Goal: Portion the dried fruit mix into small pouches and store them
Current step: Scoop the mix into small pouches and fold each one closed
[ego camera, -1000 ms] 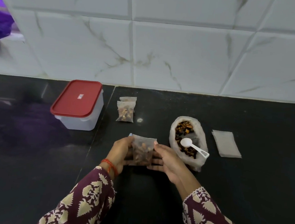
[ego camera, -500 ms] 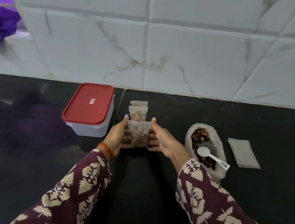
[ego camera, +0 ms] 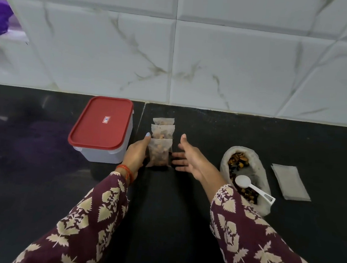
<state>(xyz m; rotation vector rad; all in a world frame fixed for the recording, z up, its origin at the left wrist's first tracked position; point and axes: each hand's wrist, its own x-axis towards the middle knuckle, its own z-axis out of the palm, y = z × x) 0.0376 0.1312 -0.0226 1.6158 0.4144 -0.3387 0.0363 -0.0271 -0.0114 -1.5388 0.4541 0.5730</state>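
front pouch (ego camera: 159,153) of fruit mix, countertop (ego camera: 181,225) centre, overlapping two filled pouches (ego camera: 163,128) at its 12 o'clock | left hand (ego camera: 136,156) touches its left edge, grip unclear | right hand (ego camera: 189,158) spread, just apart | open bag (ego camera: 246,174) with mix and white scoop (ego camera: 254,187) at 3 o'clock | red-lidded tub (ego camera: 103,128) shut at 9 o'clock

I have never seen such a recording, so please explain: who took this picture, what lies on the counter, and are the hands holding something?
A camera worn on the person's head took it, looking down at their own two bare hands. On the black counter stand a box with a red lid, a row of three filled pouches, an open bag of dried fruit mix with a white scoop in it, and flat empty pouches. The left hand touches the nearest pouch. The right hand is open beside it, holding nothing.
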